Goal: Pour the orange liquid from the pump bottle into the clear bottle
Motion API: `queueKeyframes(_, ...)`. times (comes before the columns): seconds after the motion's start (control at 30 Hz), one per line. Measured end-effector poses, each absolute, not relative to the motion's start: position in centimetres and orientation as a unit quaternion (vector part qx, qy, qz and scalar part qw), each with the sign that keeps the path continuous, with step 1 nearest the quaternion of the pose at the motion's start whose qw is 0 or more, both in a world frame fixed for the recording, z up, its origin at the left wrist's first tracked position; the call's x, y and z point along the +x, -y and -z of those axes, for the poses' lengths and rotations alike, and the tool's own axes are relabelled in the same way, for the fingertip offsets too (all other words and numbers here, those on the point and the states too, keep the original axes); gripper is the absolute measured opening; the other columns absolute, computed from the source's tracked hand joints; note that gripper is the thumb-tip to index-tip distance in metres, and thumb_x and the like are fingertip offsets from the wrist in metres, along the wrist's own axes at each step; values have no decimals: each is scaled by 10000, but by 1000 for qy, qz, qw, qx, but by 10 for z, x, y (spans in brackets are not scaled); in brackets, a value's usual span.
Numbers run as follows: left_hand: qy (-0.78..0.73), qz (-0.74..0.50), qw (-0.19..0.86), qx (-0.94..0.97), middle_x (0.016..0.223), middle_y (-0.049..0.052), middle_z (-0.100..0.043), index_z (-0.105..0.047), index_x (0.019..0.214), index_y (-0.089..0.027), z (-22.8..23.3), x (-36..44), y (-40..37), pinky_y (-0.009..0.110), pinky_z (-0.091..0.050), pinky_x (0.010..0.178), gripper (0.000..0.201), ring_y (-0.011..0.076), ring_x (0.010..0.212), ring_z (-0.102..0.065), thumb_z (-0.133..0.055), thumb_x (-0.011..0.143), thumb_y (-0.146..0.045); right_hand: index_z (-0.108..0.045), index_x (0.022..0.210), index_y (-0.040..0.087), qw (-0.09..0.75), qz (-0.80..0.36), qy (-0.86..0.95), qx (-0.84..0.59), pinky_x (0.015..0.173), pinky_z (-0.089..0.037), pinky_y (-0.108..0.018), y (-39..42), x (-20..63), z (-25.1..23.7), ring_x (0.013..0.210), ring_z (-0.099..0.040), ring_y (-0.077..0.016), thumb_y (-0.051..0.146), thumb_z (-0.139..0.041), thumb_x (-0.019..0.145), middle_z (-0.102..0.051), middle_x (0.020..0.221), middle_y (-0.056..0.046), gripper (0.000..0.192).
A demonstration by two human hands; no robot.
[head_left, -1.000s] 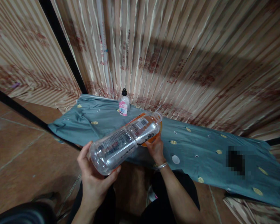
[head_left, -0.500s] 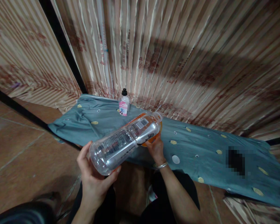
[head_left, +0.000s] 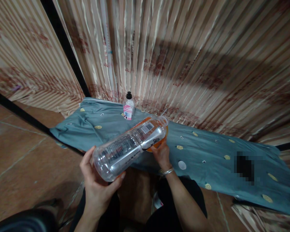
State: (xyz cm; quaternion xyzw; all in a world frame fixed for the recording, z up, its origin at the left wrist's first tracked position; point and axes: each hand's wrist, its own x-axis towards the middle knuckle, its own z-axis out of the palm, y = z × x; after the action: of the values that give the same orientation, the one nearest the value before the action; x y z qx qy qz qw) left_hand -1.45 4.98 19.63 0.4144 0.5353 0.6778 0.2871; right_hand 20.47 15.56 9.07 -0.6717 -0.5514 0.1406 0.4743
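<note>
We see a teal cloth (head_left: 207, 151) over the tabletop. Above it our left hand (head_left: 96, 187) grips the base of a tipped clear bottle (head_left: 130, 146), probably light and slick; our right hand (head_left: 162, 154) holds an orange cup (head_left: 157, 143) at its mouth.

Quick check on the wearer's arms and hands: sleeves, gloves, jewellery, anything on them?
Both forearms are bare, no sleeves in view and no gloves. The left hand wears nothing visible. The right hand has a thin silver-coloured bangle at the wrist. No rings can be made out, and no markings.
</note>
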Motion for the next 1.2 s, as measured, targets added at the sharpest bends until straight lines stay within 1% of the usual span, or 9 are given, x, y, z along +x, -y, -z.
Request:
queueKeyframes(0.2, -537, -676, 287, 416, 1306, 117, -677, -529, 1435, -216, -197, -14, -50, 423, -598, 1023, 975, 312, 1188, -728, -978, 576, -313, -509, 1447, 143, 469, -132, 553, -676, 940, -627, -462, -156, 204, -90, 1100, -772, -335, 449, -785, 784, -769, 1250, -189, 780)
queueKeyframes(0.37, -530, -679, 285, 421, 1283, 106, -684, -528, 1429, -218, -196, -15, -51, 407, -604, 1000, 962, 299, 1149, -740, -963, 573, -272, -519, 1437, 155, 462, -131, 553, -681, 950, -627, -448, -155, 204, -91, 1124, -769, -327, 437, -790, 788, -765, 1275, -186, 758)
queueKeyframes(0.47, -534, -679, 276, 422, 1307, 108, -675, -535, 1423, -220, -196, -15, -51, 392, -594, 1015, 956, 294, 1181, -724, -963, 570, -267, -534, 1416, 140, 462, -139, 554, -679, 952, -627, -432, -155, 204, -92, 1128, -768, -320, 432, -794, 791, -766, 1275, -194, 738)
queueKeyframes(0.63, -543, -672, 274, 422, 1330, 110, -652, -540, 1426, -224, -196, -15, -51, 411, -583, 1045, 978, 305, 1215, -703, -981, 557, -306, -549, 1390, 162, 471, -143, 550, -675, 936, -635, -473, -155, 203, -93, 1086, -776, -321, 403, -785, 790, -779, 1238, -175, 688)
queueKeyframes(0.7, -544, -672, 279, 418, 1324, 111, -652, -538, 1430, -226, -196, -15, -51, 419, -586, 1042, 985, 312, 1211, -704, -987, 559, -324, -550, 1383, 158, 471, -147, 546, -677, 932, -635, -481, -155, 204, -92, 1078, -778, -327, 409, -785, 779, -781, 1227, -179, 696)
queueKeyframes(0.8, -541, -674, 286, 414, 1320, 112, -654, -532, 1437, -230, -197, -15, -51, 416, -591, 1029, 992, 312, 1197, -710, -991, 564, -339, -538, 1397, 115, 467, -149, 545, -680, 926, -633, -482, -156, 205, -91, 1078, -778, -346, 451, -789, 764, -777, 1223, -212, 759)
queueKeyframes(0.9, -535, -675, 290, 417, 1308, 109, -660, -528, 1439, -225, -197, -15, -51, 416, -589, 1031, 988, 306, 1189, -715, -985, 567, -312, -525, 1425, 98, 463, -146, 543, -685, 894, -639, -473, -156, 205, -89, 1047, -784, -349, 508, -783, 768, -786, 1192, -215, 817)
queueKeyframes(1.03, -527, -680, 290, 420, 1290, 106, -676, -523, 1440, -221, -196, -15, -51, 395, -598, 1003, 975, 291, 1157, -729, -965, 572, -264, -535, 1427, 113, 461, -141, 544, -687, 889, -636, -472, -156, 204, -90, 1044, -784, -349, 524, -777, 772, -789, 1184, -200, 810)
queueKeyframes(1.2, -528, -683, 281, 419, 1289, 112, -686, -527, 1413, -221, -196, -15, -52, 393, -602, 994, 961, 294, 1146, -737, -967, 559, -244, -525, 1424, 113, 464, -148, 541, -686, 916, -626, -484, -156, 204, -93, 1068, -772, -350, 505, -781, 756, -778, 1213, -209, 815)
